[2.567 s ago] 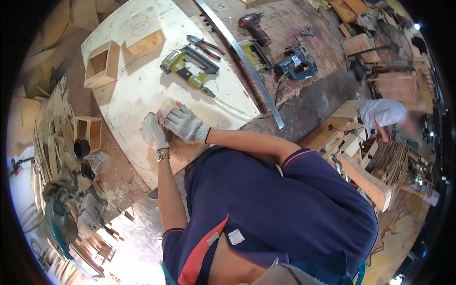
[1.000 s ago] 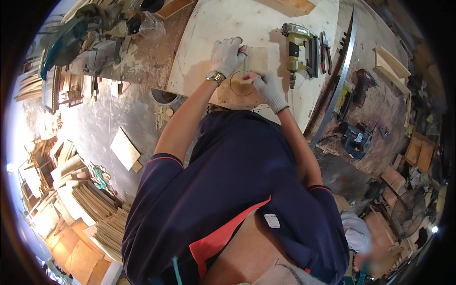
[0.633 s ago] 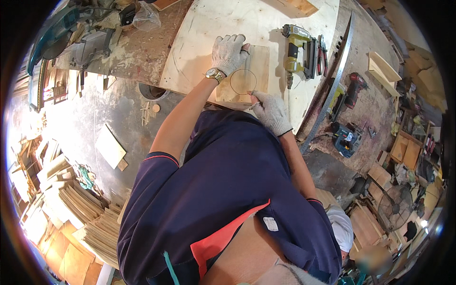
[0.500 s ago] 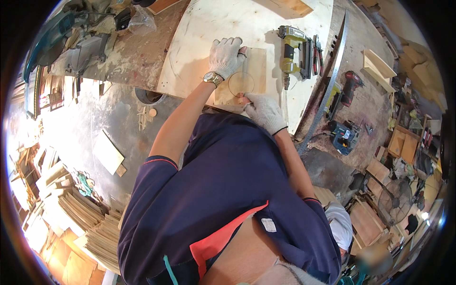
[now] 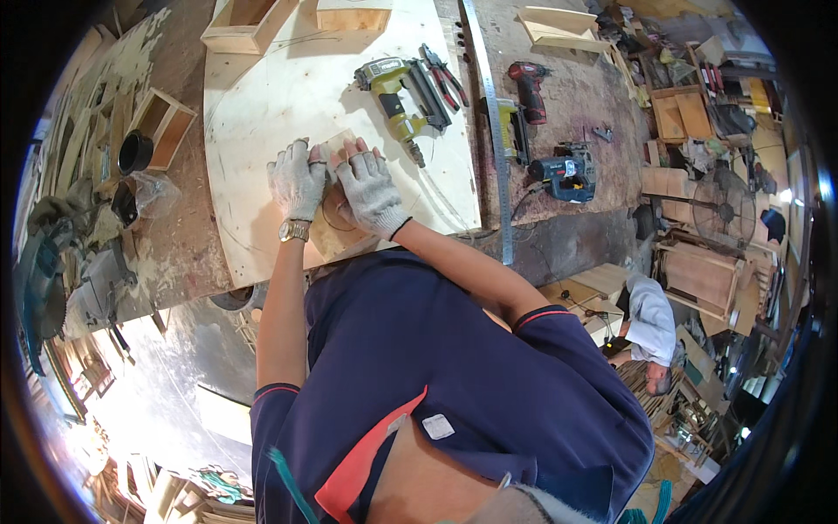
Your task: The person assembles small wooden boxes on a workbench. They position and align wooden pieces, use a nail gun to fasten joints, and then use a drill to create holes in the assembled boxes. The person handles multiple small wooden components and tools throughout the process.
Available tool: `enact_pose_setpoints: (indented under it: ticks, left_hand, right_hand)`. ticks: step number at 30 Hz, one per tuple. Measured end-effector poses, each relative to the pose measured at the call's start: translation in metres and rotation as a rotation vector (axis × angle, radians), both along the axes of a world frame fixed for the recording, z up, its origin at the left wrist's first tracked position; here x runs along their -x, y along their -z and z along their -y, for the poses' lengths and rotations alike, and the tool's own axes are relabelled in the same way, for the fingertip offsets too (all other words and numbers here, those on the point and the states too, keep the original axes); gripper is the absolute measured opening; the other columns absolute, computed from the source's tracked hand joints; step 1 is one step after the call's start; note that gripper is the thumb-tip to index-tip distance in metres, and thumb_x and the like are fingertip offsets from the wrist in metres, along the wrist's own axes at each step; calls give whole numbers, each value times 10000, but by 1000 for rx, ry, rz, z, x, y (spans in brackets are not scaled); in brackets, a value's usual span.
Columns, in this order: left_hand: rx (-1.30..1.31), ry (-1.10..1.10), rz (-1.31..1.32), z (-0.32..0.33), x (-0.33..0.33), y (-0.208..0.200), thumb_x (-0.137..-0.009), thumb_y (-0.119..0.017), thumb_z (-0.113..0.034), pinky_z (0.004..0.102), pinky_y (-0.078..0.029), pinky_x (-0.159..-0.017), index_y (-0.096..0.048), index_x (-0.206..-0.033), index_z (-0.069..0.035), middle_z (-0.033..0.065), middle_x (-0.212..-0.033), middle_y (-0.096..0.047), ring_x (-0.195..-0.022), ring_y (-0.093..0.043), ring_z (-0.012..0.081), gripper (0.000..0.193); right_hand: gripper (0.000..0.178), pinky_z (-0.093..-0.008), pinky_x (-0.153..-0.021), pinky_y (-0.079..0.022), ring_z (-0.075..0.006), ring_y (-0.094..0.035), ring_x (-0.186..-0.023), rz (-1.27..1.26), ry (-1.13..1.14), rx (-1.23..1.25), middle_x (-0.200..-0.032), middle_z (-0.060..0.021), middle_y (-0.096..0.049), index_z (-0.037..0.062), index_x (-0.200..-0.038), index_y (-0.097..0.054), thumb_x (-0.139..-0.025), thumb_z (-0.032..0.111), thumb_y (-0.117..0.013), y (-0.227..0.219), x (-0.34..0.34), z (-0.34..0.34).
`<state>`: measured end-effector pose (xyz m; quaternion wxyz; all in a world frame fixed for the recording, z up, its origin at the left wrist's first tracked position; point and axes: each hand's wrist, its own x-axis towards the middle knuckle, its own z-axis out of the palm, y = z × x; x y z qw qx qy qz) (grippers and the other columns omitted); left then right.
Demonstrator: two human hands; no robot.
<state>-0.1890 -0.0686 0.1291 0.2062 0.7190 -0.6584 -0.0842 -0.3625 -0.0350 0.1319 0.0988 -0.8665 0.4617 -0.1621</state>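
Note:
A thin pale board point(image 5: 334, 244) with a drawn circle lies on a large light plywood sheet point(image 5: 253, 113) near its front edge. My left hand point(image 5: 298, 183), in a fingertip-less white knit glove with a gold watch at the wrist, rests along the board's left side, fingers pointing away. Gloved the same way, my right hand point(image 5: 370, 192) lies flat across the board, fingers stretched out, covering part of the circle. The two hands almost meet at the fingertips. Beyond them, a yellow-green nail gun point(image 5: 397, 100) lies beside red-handled pliers point(image 5: 443, 77).
A long steel ruler point(image 5: 492, 113) runs along the sheet's right. Past it are a red drill point(image 5: 529, 90) and a blue jigsaw point(image 5: 567, 172). Wooden boxes point(image 5: 250, 26) stand at the back. A saw point(image 5: 44, 284) is at left; another person point(image 5: 650, 319) is at lower right.
The view has swung, shifting the bench leftward and down in it. My right hand has gone from the board's near edge to flat on top. The left hand's fingers have straightened from a curl.

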Motion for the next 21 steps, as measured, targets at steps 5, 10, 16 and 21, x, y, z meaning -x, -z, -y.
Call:
enact_pose_setpoints:
  ticks: [5, 10, 16, 21]
  left_hand:
    - [249, -55, -39, -3, -16, 17, -1002, -625, -283, 455, -485, -852, -707, -1135, -129, 110, -1020, -727, -984, -677, 316, 219]
    - [278, -100, -85, -8, -20, 12, -918, -706, -238, 467, -453, -931, -692, -945, -99, 105, -1030, -698, -1021, -634, 324, 142]
    - [388, -88, -65, -9, -18, 7, -876, -753, -250, 458, -450, -933, -676, -881, -95, 75, -1030, -699, -1025, -629, 320, 173]
    - [409, -88, -90, -11, -16, 5, -881, -736, -227, 452, -462, -929, -673, -1007, -100, 78, -1035, -692, -1049, -634, 308, 191]
  right_hand:
    - [856, -632, -1226, -282, -478, -371, -1496, 232, -14, 66, -1575, -274, -428, 61, -1528, -469, -752, 251, -779, 13, -6, -2]
    - [487, -611, -1202, -322, -451, -444, -1441, 205, 88, 52, -1496, -199, -530, 92, -1214, -680, -737, 159, -753, 0, -6, 1]
    - [519, -588, -1172, -371, -410, -551, -1318, 207, 21, 154, -1335, -169, -620, 103, -1235, -671, -724, 139, -756, 14, -9, 5]
    - [597, -534, -1119, -432, -370, -603, -1188, 222, -27, 100, -1242, -152, -638, 103, -1285, -657, -698, 123, -763, 5, -11, 3]
